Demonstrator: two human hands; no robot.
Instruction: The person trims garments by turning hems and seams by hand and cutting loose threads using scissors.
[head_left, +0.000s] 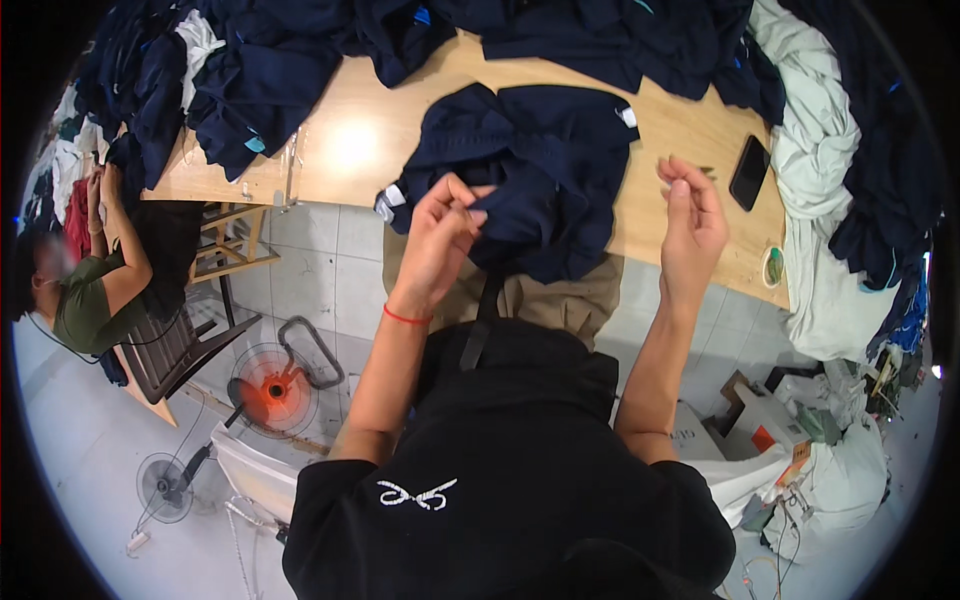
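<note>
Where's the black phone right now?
In the head view, the phone lies toward the right side of the wooden table, between the right hand and the long pale cloth.

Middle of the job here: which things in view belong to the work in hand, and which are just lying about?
Seems in use:
- navy garment, left hand at its folds
- right hand, raised beside it
- wooden table, under the garment

Seems just lying about:
- dark phone
- orange-centred fan
- grey fan
</note>
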